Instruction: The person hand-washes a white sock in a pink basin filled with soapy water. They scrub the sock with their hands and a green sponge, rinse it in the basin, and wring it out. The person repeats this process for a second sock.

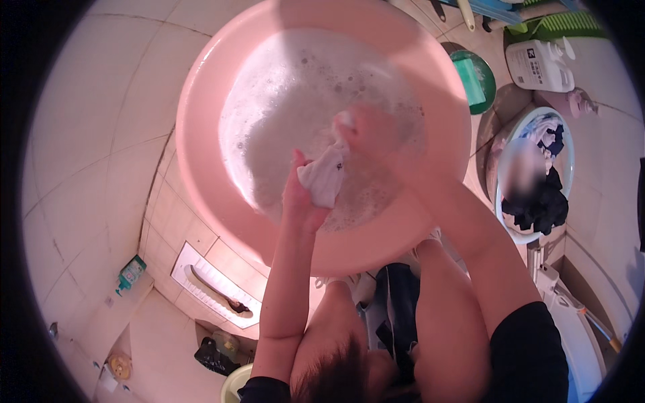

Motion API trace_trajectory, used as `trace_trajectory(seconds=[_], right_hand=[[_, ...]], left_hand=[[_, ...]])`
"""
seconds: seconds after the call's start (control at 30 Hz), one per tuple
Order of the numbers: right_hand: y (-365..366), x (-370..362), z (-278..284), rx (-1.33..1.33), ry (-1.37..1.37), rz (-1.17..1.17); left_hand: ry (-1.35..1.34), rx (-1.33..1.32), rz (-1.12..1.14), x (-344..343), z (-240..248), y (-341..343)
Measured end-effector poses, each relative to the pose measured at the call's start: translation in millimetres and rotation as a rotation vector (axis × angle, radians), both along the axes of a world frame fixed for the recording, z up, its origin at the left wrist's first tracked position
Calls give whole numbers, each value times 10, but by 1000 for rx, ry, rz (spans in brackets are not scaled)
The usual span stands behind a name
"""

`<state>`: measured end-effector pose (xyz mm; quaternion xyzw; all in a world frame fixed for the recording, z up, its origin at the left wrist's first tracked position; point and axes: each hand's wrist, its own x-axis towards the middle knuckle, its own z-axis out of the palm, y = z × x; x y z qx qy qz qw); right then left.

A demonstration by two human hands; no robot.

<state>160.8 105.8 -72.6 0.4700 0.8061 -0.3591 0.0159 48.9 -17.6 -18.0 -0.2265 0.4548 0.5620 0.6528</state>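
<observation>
A white sock (326, 176) with a small dark mark is stretched over the foamy water in a big pink basin (208, 181). My left hand (304, 198) grips its wider, lower end, fingers closed around the fabric and thumb pointing up. Farther off and to the right, my right hand (368, 131) is blurred by motion. It is closed on the sock's bunched far end, which pokes out at the fingertips. White suds (269, 87) cover much of the water, and anything under them is hidden.
Right of the basin stand a green dish with a light green soap bar (470, 80), a white pump bottle (539, 66) and a light tub (571, 158) of dark and white clothes. A squat toilet (211, 285) lies at lower left, near a green bottle (131, 274).
</observation>
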Motion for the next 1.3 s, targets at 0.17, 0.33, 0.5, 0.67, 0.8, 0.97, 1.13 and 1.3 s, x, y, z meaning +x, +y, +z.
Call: trace_trajectory(seconds=[0.17, 0.33, 0.5, 0.67, 0.8, 0.97, 1.13, 1.3], right_hand=[[104, 363, -427, 200, -126, 60], [138, 360, -293, -374, -418, 178], [-286, 24, -748, -146, 494, -43], [-793, -273, 616, -371, 669, 228], [-1029, -332, 849, -37, 648, 594], [-257, -344, 227, 264, 417, 65], [188, -41, -415, 11, 324, -185], [20, 220, -426, -162, -56, 253]], left_hand=[[660, -180, -220, -262, -775, -281], [1067, -498, -335, -576, -1402, -771], [736, -218, -116, -388, -1471, -599], [-57, 114, 206, -15, -1190, -247], [-270, 328, 231, -8, -768, -97], [-190, 347, 89, 10, -422, 31], [121, 34, 55, 57, -163, 237], [761, -222, -464, -234, -1210, -418]])
